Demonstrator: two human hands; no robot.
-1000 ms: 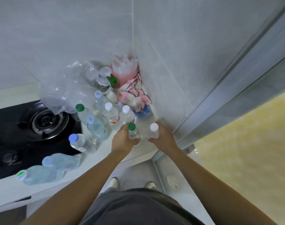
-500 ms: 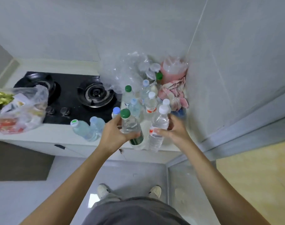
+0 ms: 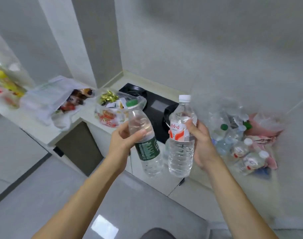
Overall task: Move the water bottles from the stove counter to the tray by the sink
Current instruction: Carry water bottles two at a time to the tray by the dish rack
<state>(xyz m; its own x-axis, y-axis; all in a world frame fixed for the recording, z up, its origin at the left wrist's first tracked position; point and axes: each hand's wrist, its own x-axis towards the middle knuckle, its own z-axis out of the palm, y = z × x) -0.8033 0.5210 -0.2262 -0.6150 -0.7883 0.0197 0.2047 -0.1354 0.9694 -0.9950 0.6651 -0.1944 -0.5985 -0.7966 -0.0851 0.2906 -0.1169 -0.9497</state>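
My left hand (image 3: 124,140) grips a clear bottle with a green cap and dark green label (image 3: 143,138), tilted slightly left. My right hand (image 3: 200,140) holds a taller clear bottle with a white cap and red-and-white label (image 3: 181,135), upright. Both bottles hang in the air in front of the stove counter (image 3: 205,173). Several more water bottles (image 3: 240,145) stand and lie blurred on the counter at the right, in the wall corner. No tray and no sink are in view.
A black gas stove (image 3: 155,107) sits behind the held bottles. Plastic bags of snacks (image 3: 111,109) and another white bag (image 3: 50,100) lie on the counter to the left. A pink cloth (image 3: 266,135) and crumpled clear plastic (image 3: 230,109) fill the right corner. Grey floor tiles lie below.
Both hands have lifted their bottles off the counter and carried them up and away from the corner. The view has swung left, so the remaining bottles now lie at the right.
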